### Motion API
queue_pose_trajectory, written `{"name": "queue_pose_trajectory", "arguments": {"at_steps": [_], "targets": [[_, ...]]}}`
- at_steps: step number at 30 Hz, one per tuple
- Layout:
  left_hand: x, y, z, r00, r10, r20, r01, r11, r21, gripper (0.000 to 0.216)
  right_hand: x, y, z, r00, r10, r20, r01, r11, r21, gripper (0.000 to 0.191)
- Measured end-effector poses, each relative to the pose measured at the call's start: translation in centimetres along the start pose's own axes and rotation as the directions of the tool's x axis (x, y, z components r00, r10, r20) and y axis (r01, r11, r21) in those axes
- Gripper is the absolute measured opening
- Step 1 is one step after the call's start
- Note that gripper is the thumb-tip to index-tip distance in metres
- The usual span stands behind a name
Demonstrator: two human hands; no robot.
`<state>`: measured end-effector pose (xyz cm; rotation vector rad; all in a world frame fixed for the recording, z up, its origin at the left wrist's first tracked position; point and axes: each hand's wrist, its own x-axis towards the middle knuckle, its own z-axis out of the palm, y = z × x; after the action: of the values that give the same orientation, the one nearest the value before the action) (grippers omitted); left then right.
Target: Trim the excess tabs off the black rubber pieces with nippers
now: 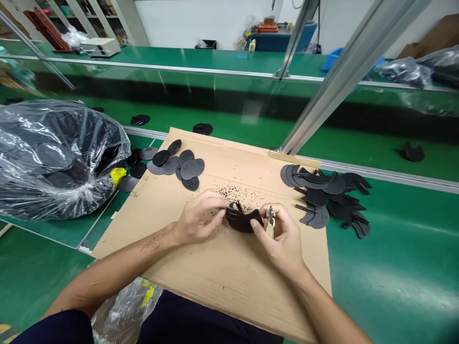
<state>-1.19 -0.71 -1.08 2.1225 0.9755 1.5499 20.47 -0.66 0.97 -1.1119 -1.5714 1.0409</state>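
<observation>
My left hand [200,216] is closed on a black curved plastic piece [242,221] over the middle of a cardboard sheet [222,267]. My right hand [283,235] pinches the same piece at its right end and grips a small cutter with a tan handle [269,220]. Tiny black trimmings [238,192] lie scattered on the cardboard just beyond my hands. A pile of round black discs [181,164] sits at the sheet's far left. Several black pieces with sprue stems [324,196] lie in a heap at the far right.
A large clear plastic bag of black parts [53,157] lies on the green bench at left, with a yellow tag [117,176]. Diagonal aluminium posts [344,62] rise behind the cardboard. Stray black parts [414,153] lie on the green conveyor [229,119]. Another bag [122,310] rests by my lap.
</observation>
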Motion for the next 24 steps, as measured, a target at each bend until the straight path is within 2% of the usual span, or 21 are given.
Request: {"name": "queue_pose_trajectory", "arguments": {"at_steps": [4, 6, 10, 14, 19, 22, 24], "targets": [[-0.3, 0.5, 0.4, 0.962, -0.243, -0.122, 0.214, 0.954, -0.211, 0.03, 0.0, -0.2, 0.3, 0.998, 0.056, -0.012, -0.056, 0.998, 0.021, 0.023], [-0.4, 0.7, 0.6, 0.948, -0.307, -0.088, 0.283, 0.935, -0.211, 0.032, 0.0, -0.4, 0.4, 0.995, 0.096, 0.0, -0.096, 0.995, 0.029, 0.026], [-0.6, 1.0, 1.0, 0.927, -0.374, 0.041, 0.376, 0.918, -0.123, 0.021, -0.1, -0.6, 0.5, 0.992, 0.128, 0.017, -0.129, 0.991, 0.048, 0.029], [-0.6, 1.1, 1.2, 0.896, -0.445, 0.004, 0.443, 0.892, -0.083, 0.02, -0.3, -0.3, 0.7, 0.991, 0.131, 0.032, -0.133, 0.99, 0.054, 0.03], [-0.4, 1.2, 1.2, 0.902, -0.429, 0.043, 0.431, 0.9, -0.067, 0.017, -0.4, 0.0, 0.7, 0.993, 0.117, 0.012, -0.117, 0.992, 0.04, 0.029], [-0.3, 1.2, 1.2, 0.892, -0.445, 0.081, 0.451, 0.886, -0.11, 0.016, -0.5, 0.0, 0.7, 0.996, 0.085, 0.005, -0.085, 0.996, 0.019, 0.025], [-0.3, 1.1, 1.2, 0.864, -0.489, 0.121, 0.504, 0.842, -0.195, 0.016, -0.5, -0.1, 0.7, 0.999, 0.048, 0.003, -0.048, 0.999, 0.004, 0.023]]}}
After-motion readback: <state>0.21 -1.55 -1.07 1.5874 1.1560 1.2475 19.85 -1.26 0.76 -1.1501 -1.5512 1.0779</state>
